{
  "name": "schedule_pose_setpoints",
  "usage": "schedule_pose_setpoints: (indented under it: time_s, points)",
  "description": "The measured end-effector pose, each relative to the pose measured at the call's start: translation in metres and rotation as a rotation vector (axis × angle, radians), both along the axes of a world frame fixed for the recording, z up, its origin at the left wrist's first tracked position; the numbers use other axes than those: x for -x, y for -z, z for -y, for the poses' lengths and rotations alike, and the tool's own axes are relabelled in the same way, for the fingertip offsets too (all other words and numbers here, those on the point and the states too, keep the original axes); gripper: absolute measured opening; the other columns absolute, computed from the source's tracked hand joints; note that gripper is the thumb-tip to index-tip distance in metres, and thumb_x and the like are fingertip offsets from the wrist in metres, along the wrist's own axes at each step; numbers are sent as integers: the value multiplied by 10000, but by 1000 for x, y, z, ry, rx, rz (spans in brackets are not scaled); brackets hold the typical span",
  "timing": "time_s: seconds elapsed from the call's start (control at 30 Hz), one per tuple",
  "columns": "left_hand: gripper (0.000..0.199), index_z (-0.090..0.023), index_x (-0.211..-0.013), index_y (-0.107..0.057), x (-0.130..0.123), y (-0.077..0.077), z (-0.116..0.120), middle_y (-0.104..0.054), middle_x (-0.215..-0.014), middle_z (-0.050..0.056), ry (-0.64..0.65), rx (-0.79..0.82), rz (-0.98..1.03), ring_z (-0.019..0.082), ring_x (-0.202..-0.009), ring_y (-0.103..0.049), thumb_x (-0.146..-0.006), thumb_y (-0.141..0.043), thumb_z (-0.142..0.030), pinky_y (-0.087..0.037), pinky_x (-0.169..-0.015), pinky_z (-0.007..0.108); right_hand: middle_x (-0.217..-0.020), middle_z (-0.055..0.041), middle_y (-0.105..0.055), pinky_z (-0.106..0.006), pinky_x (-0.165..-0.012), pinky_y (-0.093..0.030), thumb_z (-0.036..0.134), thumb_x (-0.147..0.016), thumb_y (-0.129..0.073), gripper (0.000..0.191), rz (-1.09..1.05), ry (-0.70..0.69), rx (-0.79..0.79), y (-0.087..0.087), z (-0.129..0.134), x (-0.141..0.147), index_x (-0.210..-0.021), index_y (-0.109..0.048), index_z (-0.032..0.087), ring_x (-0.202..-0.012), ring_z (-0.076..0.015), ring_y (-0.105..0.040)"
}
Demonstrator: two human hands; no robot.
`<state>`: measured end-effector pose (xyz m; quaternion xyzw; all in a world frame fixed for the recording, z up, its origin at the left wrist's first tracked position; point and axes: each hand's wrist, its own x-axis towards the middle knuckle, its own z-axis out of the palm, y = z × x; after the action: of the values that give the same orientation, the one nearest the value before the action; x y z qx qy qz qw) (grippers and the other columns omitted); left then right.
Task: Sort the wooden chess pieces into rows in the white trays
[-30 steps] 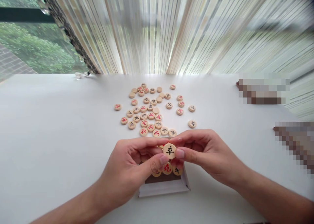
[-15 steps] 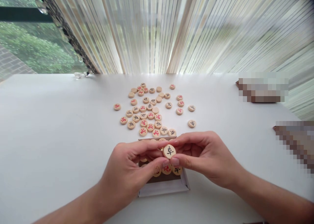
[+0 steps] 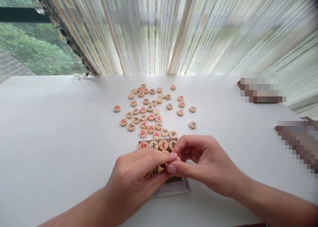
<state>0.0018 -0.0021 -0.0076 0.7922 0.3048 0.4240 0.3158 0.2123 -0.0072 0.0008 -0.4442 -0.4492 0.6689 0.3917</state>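
Both hands meet over a small open box (image 3: 185, 186) of Chinese chess pieces. My left hand (image 3: 134, 169) is closed in a pinch, its fingertips touching those of my right hand (image 3: 203, 160). Between the fingers is a round wooden Chinese chess piece, now almost wholly covered by them. Inside the box, pieces lie in rows: a red-marked piece (image 3: 143, 145) and a black-marked piece (image 3: 153, 145) show in the far row. My left hand hides much of the nearer rows. A strip of brown box floor shows near the front wall.
Just beyond the box, many loose red- and black-marked pieces (image 3: 150, 128) are scattered on the white table (image 3: 62, 137), some blank. Two blurred-out brown objects (image 3: 263, 96) stand at the right. A string curtain (image 3: 149, 31) hangs along the far edge.
The black-marked piece held face-up between both hands is now covered by my fingers. My left hand has shifted slightly right and down, uncovering the box's far row. The view has moved slightly.
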Motion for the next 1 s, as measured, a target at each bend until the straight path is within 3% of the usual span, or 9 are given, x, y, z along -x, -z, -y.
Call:
schedule_pose_setpoints:
  time_s: [0.3, 0.47, 0.67, 0.87, 1.0]
  points:
    - [195, -224, -1034, -780, -4, -4, 0, -813, -854, -40, -16, 125, 40, 83, -718, -725, -896, -816, -92, -593, -764, 151, -699, -5, -739, -172, -609, -506, 176, -694, -1001, 253, -226, -47, 98, -2, 0, 1, -791, -771, 137, -644, -93, -632]
    - [233, -241, -1090, -795, 0, -3, 1, -810, -864, -14, 1, 231, 87, 104, -711, -705, -896, -818, -114, -574, -663, 168, -695, -17, -730, -192, -583, -504, 227, -732, -985, 235, -215, -62, 91, -3, -2, -1, -815, -787, 130, -615, -98, -613]
    - [241, -240, -1085, -810, 2, -2, 1, -811, -862, -7, -28, 309, 128, 107, -703, -713, -872, -847, -135, -590, -664, 170, -688, -15, -721, -205, -592, -539, 260, -781, -956, 227, -242, -90, 89, -3, -2, -2, -873, -787, 139, -615, -108, -645]
    - [239, -218, -1054, -825, 1, -3, 0, -808, -838, -4, -74, 282, 137, 102, -682, -713, -836, -883, -142, -595, -664, 159, -774, 10, -744, -146, -614, -530, 88, -650, -1008, 355, -315, -105, 150, 0, 0, 1, -913, -780, 159, -650, -73, -640]
    - [246, -206, -1034, -816, 1, -3, 0, -804, -825, -11, -76, 183, 120, 94, -671, -712, -822, -877, -96, -586, -661, 146, -774, 18, -741, -161, -658, -527, 79, -612, -1024, 405, -258, -98, 136, 3, 2, 1, -910, -764, 166, -684, -82, -632]
